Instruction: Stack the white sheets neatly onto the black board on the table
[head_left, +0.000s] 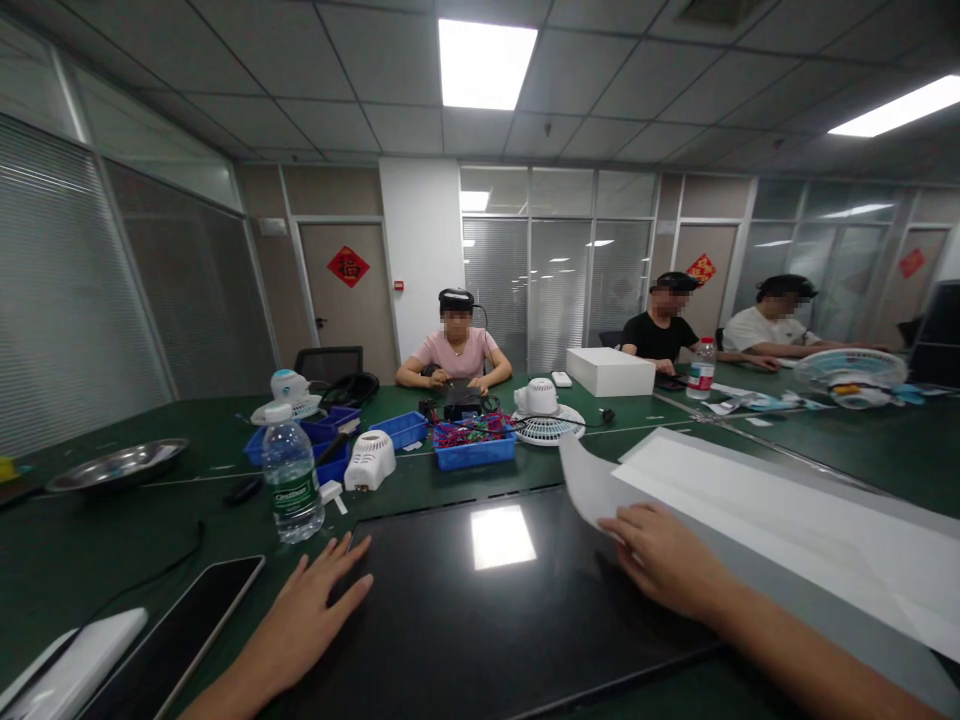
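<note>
A flat, glossy black panel (480, 620), like a screen, lies in front of me and mirrors a ceiling light. My left hand (315, 605) is open, its fingers spread over the panel's left edge. At the other side, my right hand (664, 560) grips the curled edge of a translucent white sheet (589, 480). This sheet covers the panel's right part and stretches off to the right. White paper (757, 520) lies on top of it. My right thumb is mostly hidden.
Left of the panel stand a water bottle (292, 480), a tablet-like device (180, 640) and a metal tray (120, 465). Behind it are a blue bin (476, 455) of wires, white fan parts (371, 460) and a white box (611, 372). Several people sit across the green table (225, 430).
</note>
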